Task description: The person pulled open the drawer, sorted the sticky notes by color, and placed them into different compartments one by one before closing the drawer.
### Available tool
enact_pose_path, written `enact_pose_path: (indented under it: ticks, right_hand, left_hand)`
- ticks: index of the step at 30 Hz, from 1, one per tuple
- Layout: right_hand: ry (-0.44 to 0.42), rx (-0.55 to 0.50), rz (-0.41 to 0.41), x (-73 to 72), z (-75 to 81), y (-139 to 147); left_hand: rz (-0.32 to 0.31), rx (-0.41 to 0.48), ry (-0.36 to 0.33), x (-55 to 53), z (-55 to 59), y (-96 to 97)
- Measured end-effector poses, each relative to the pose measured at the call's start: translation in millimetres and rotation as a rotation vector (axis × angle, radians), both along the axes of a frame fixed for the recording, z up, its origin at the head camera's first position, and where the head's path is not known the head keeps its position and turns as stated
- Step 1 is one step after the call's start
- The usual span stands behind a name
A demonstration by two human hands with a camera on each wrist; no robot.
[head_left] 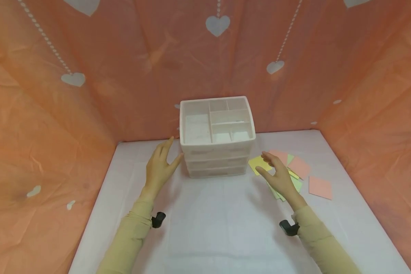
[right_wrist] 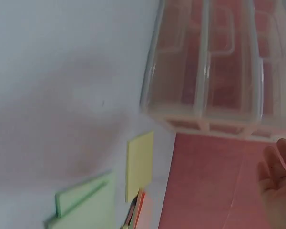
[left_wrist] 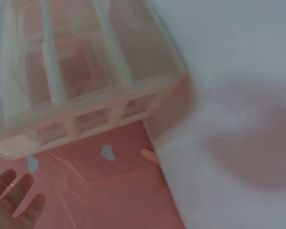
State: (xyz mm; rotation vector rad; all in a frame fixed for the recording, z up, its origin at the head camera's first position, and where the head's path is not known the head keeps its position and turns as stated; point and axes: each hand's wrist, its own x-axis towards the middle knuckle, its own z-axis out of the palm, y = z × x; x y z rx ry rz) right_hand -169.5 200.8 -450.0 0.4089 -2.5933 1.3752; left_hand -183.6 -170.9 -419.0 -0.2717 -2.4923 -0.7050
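A white plastic drawer organizer point(head_left: 217, 160) stands at the back of the table, its stacked drawers facing me and its top divided into several compartments. My left hand point(head_left: 159, 167) hovers just left of it, fingers extended and holding nothing. On the other side my right hand point(head_left: 277, 175) is raised above the sticky notes, fingers loosely bent, with nothing in it. Yellow point(head_left: 259, 164), pink point(head_left: 299, 167) and green notes point(head_left: 296, 183) lie in a loose overlapping heap, partly hidden by that hand. The left wrist view shows the organizer's side point(left_wrist: 86, 62) near the left fingers.
One pink note point(head_left: 320, 187) lies apart at the right. A white cloth covers the table point(head_left: 205, 228). An orange curtain with white hearts point(head_left: 150, 68) rises behind and on both sides. Black wrist straps point(head_left: 289, 228) show at both sleeves.
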Motion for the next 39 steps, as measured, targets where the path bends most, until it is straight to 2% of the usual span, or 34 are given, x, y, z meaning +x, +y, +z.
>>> enact_pose_path:
  ticks: [5,7,11,18,23,27,33,39]
  right_hand:
    - [-0.065,-0.171,0.024,-3.7,2.8,-23.6]
    - [-0.095,-0.24,0.032,-7.0,-0.8,-31.7]
    - [-0.185,-0.399,0.049,-9.8,-2.3,-50.3]
    - [-0.327,-0.599,0.076,-10.1,-6.2,-79.5]
    - [-0.43,-0.678,0.093,-11.0,-11.9,-95.3]
    - [-0.508,-0.772,0.108,-13.8,-15.0,-106.5]
    - [-0.593,-0.95,0.087,-19.9,-13.8,-121.4]
    - [-0.653,-1.108,0.056,-25.9,-12.8,-130.2]
  left_hand:
    - [-0.021,0.007,-0.077,-14.4,13.2,7.4]
    - [-0.021,0.008,-0.106,-18.3,17.0,9.8]
    - [-0.028,0.018,-0.145,-25.8,21.7,13.2]
    - [-0.047,0.029,-0.194,-34.6,29.0,16.1]
    - [-0.057,0.026,-0.247,-37.8,29.6,16.4]
    - [-0.066,0.037,-0.259,-40.2,27.4,14.0]
    - [-0.127,0.122,-0.27,-47.4,25.6,9.8]
    - [-0.189,0.215,-0.35,-49.8,23.1,8.4]
